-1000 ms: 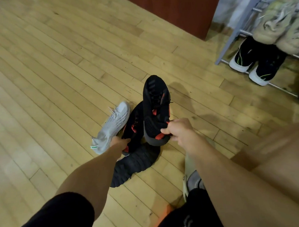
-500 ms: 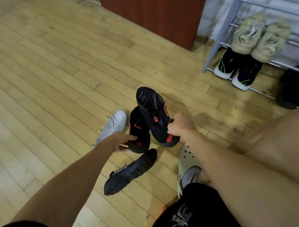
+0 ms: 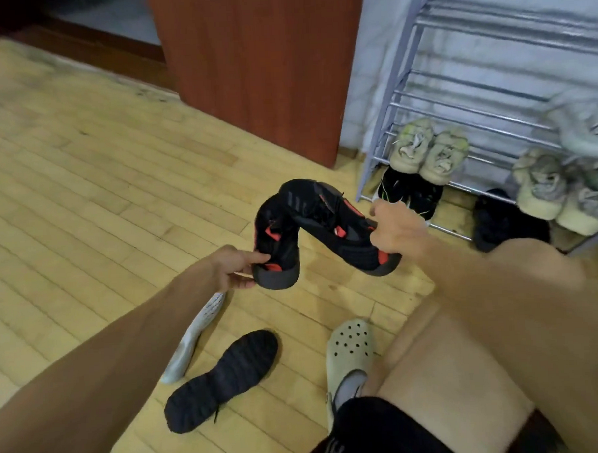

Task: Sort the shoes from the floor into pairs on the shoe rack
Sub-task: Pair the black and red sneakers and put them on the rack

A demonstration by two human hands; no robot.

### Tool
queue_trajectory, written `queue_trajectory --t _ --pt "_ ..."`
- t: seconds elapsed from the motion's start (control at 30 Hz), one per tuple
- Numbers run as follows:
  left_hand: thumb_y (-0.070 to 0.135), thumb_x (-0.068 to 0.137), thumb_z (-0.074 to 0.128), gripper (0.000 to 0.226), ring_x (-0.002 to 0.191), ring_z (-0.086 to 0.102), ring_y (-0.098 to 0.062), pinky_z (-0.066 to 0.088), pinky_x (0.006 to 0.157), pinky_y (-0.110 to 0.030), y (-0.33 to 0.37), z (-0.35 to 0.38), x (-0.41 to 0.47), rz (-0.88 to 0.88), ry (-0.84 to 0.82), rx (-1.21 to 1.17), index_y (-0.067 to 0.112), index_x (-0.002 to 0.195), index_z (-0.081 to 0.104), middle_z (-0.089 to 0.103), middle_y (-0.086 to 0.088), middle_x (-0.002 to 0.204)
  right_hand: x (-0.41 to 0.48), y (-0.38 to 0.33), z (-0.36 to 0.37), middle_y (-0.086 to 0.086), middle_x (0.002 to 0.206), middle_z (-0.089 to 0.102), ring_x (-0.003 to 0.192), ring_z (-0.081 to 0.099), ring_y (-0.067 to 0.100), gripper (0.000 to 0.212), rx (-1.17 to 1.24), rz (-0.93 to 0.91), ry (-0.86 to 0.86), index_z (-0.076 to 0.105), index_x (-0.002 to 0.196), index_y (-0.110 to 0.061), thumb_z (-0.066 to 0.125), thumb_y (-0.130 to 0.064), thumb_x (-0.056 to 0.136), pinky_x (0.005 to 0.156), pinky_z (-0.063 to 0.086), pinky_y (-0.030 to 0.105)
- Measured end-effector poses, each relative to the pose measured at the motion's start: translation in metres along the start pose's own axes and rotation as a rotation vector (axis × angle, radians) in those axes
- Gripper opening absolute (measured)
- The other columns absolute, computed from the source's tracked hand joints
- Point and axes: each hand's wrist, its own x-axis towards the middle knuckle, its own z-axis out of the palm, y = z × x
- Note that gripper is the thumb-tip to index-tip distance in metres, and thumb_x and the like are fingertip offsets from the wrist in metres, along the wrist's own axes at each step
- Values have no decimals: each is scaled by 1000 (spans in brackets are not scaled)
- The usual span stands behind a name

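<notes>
I hold two matching black shoes with red-orange accents above the floor. My left hand grips the heel of the left black shoe, toe pointing away. My right hand grips the heel of the right black shoe, tilted with its toe up and to the left, touching the other. The metal shoe rack stands at the right against the wall. On the floor below lie a white sneaker on its side and a dark shoe sole-up.
The rack carries a beige pair, a black pair with green trim, more pale shoes at the right and a dark shoe low down. A brown wooden panel stands left of the rack. My foot wears a pale clog.
Both hands have lifted the two black shoes off the floor and carried them up and right toward the rack. My view swung toward the rack; the white and dark shoes stayed on the floor.
</notes>
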Motion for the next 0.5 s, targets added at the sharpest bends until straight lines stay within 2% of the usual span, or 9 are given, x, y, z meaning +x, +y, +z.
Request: queue_trajectory --t 0.1,0.2,0.27,0.37,0.5 --pt "15 81 72 38 90 58 -24 50 66 -31 32 28 2 69 -26 5 -2 113 61 62 -16 104 5 31 -25 15 107 61 91 61 34 35 23 51 47 53 117 -12 54 -7 82 72 53 38" --pt "13 82 72 42 91 60 -27 50 65 -31 64 57 7 123 -38 25 -3 118 58 63 -17 107 12 63 -48 8 91 61 84 61 30 30 80 118 79 58 109 -13 57 -7 80 64 51 37" --pt "13 81 72 45 92 61 -29 50 65 -31 86 76 13 148 -50 41 -3 120 56 63 -17 113 19 84 -59 9 94 63 86 61 29 32 112 161 86 61 111 -14 61 -10 80 64 49 34" --pt "15 81 73 43 81 62 -24 50 61 -29 119 106 23 190 -80 73 -3 118 58 64 -14 106 32 116 -72 13 108 67 91 62 30 32 153 230 103 64 113 -10 64 -14 82 78 55 37" --pt "13 80 73 34 75 61 -21 51 62 -28 162 144 43 253 -93 114 -1 110 63 65 -10 95 51 159 -83 17 96 70 85 66 32 23 328 330 159 71 102 -4 66 -13 82 78 59 47"
